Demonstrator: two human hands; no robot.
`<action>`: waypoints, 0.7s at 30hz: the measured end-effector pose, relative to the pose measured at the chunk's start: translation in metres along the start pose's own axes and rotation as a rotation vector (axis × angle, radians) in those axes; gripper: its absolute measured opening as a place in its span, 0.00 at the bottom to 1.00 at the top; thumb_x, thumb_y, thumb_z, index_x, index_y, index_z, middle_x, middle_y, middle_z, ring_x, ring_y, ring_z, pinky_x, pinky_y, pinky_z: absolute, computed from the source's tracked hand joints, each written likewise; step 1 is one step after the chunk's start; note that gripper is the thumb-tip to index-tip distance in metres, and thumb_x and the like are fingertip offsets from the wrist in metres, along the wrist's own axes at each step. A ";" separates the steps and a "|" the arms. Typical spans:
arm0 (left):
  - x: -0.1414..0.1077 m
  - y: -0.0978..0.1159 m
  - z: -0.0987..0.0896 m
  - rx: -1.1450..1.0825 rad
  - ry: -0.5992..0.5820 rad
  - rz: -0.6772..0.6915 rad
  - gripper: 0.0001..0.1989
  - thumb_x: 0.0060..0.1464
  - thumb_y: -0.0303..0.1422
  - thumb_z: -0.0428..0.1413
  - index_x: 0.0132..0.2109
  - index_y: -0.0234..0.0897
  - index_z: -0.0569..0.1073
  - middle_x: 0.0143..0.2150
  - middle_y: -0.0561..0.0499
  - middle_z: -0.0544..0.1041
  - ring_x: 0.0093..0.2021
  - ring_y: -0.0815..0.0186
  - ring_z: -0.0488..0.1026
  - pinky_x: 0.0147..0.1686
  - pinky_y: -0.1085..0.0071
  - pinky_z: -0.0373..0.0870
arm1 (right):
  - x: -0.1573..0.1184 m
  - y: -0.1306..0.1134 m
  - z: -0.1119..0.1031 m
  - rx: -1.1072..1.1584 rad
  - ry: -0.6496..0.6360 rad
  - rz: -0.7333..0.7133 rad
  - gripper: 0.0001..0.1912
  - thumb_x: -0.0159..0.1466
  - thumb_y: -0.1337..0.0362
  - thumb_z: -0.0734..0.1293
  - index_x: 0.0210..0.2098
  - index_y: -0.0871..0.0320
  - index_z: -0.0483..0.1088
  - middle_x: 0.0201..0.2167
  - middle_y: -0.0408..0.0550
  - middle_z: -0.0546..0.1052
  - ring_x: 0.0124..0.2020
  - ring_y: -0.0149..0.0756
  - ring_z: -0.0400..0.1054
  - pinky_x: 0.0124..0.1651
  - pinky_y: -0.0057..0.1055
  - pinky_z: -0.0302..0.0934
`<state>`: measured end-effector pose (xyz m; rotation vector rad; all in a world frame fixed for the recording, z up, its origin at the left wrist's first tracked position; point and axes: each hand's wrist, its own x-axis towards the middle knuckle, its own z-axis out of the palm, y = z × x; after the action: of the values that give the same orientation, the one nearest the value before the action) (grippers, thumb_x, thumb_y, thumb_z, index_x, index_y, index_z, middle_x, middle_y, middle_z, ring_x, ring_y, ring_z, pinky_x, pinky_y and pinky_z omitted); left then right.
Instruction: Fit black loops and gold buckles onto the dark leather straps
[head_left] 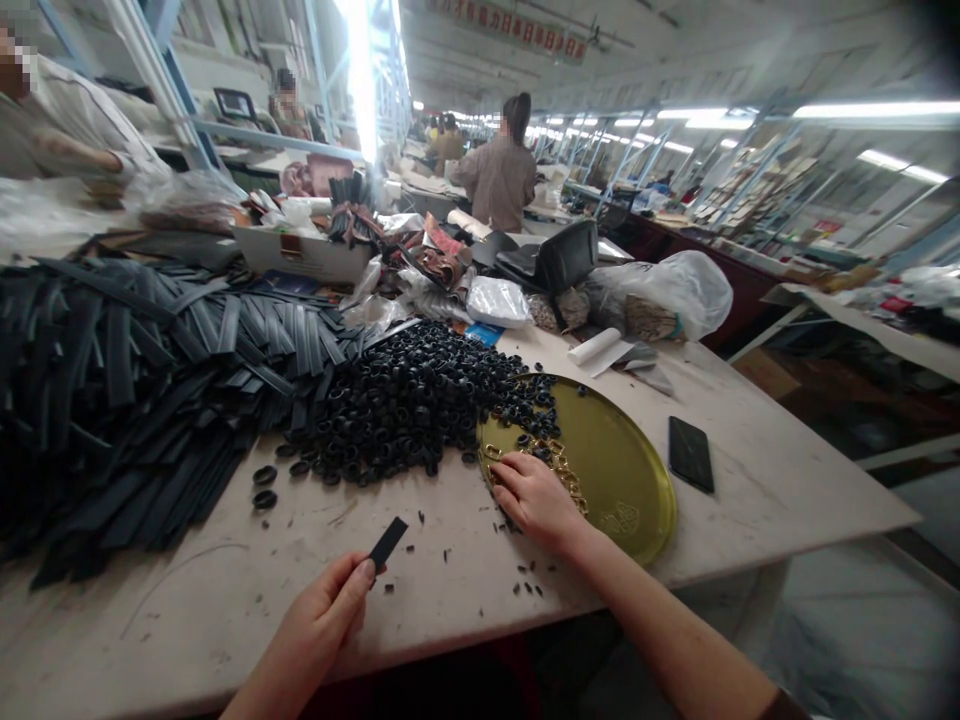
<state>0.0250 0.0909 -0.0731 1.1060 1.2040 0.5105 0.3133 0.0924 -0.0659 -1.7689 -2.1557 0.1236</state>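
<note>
My left hand (330, 612) is closed on a short black strap (388, 541), pinching it between thumb and fingers, with its free end pointing up and away. My right hand (536, 500) reaches over the near left part of a round gold tray (637, 480). Its fingers are bent and partly apart, with the tips down by small gold buckles (559, 458); I see nothing gripped in them. Small black loops (420, 390) form a heap that spills onto the tray's far left side. To the left lies a large pile of black strips (180, 350).
A black phone (691, 454) lies right of the tray. Behind are a white paper roll (596, 348), a clear plastic bag (694, 290), a black moulded piece (559, 257) and a white box (300, 257). Black scraps dot the table's near edge (465, 600). Other people work farther back.
</note>
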 end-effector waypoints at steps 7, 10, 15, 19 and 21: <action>-0.002 -0.002 0.005 -0.063 0.057 0.024 0.22 0.41 0.53 0.53 0.30 0.37 0.62 0.14 0.64 0.51 0.14 0.77 0.47 0.14 0.81 0.41 | -0.010 0.054 -0.016 0.038 0.123 0.232 0.23 0.64 0.54 0.53 0.53 0.58 0.64 0.55 0.54 0.64 0.57 0.43 0.56 0.57 0.44 0.50; -0.002 -0.002 0.006 -0.068 0.084 0.032 0.22 0.42 0.53 0.53 0.30 0.37 0.62 0.14 0.64 0.51 0.14 0.77 0.47 0.15 0.80 0.42 | 0.015 0.083 -0.014 0.058 0.080 0.358 0.27 0.64 0.53 0.50 0.52 0.63 0.65 0.55 0.58 0.64 0.57 0.44 0.56 0.58 0.43 0.51; 0.002 -0.010 0.000 -0.014 0.068 0.029 0.24 0.42 0.55 0.51 0.32 0.37 0.63 0.13 0.63 0.52 0.14 0.75 0.49 0.15 0.79 0.44 | 0.031 0.071 0.000 0.088 0.048 0.316 0.26 0.64 0.52 0.52 0.52 0.61 0.65 0.54 0.57 0.65 0.56 0.42 0.58 0.57 0.41 0.52; 0.000 -0.013 0.000 -0.007 0.085 0.025 0.25 0.41 0.56 0.51 0.34 0.38 0.63 0.15 0.62 0.53 0.15 0.74 0.51 0.16 0.79 0.46 | 0.014 0.042 -0.003 0.087 0.003 0.179 0.24 0.63 0.52 0.54 0.51 0.57 0.66 0.53 0.54 0.67 0.54 0.41 0.59 0.56 0.40 0.53; -0.001 -0.012 0.002 0.002 0.109 0.047 0.25 0.42 0.55 0.51 0.33 0.37 0.63 0.15 0.62 0.52 0.15 0.74 0.50 0.16 0.79 0.44 | 0.014 0.041 -0.007 0.069 0.036 0.164 0.23 0.63 0.53 0.54 0.51 0.58 0.66 0.53 0.54 0.67 0.55 0.41 0.59 0.56 0.39 0.53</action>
<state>0.0235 0.0840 -0.0829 1.1219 1.2753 0.6119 0.3517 0.1134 -0.0683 -1.8917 -1.9552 0.2025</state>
